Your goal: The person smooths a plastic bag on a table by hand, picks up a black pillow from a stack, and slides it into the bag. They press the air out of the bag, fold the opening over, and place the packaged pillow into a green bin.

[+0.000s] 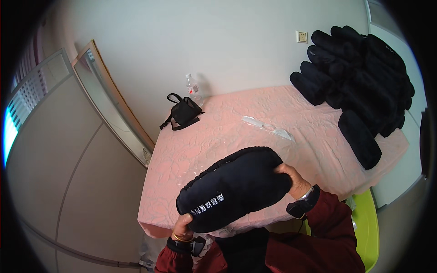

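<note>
Between left hand [183, 226] and right hand [295, 183], a black cushion [239, 184] in both grips.

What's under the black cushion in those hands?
Pink tablecloth shows around the cushion, with clear plastic lying beyond its far edge. The left hand and right hand grip its ends; whatever lies directly beneath is covered and can't be seen.

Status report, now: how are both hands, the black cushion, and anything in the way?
Left hand grips left end; right hand grips right end. Black cushion held between them. Clear plastic beyond, on pink tablecloth; nothing seen blocking hands.
</note>
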A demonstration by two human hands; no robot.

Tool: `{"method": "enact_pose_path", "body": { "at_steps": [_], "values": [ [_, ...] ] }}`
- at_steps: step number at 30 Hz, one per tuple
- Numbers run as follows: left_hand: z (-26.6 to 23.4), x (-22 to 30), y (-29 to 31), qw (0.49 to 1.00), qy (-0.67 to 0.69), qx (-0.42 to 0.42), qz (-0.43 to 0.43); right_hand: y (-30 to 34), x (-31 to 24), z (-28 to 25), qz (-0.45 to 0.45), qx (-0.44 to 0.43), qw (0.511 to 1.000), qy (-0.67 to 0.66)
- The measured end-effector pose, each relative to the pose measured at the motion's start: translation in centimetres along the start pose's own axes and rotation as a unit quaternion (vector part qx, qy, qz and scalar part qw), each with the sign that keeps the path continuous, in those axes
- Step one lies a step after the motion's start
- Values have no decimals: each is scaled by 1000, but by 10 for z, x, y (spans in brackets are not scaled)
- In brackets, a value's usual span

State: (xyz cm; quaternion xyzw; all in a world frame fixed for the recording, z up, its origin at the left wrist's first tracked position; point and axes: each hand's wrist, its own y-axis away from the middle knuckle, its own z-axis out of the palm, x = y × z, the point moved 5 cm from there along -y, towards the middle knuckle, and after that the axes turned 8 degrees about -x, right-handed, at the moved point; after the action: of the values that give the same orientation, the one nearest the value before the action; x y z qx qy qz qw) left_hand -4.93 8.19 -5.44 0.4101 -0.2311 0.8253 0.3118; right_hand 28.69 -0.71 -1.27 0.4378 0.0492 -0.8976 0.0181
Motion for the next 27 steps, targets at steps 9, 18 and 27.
{"method": "enact_pose_path", "body": {
  "at_steps": [9, 18, 27],
  "values": [
    [-3, -66, 2, 958, 202, -194, -67, -21, 93, -17, -155, -66, 890, 423],
    [-34, -18, 14, 962, 185, -189, 64, -69, 40, -4, -16, -67, 991, -116],
    [-102, 22, 79, 907, -27, 380, 177, -43, 71, 55, -45, -100, 705, 700]
  ]
}}
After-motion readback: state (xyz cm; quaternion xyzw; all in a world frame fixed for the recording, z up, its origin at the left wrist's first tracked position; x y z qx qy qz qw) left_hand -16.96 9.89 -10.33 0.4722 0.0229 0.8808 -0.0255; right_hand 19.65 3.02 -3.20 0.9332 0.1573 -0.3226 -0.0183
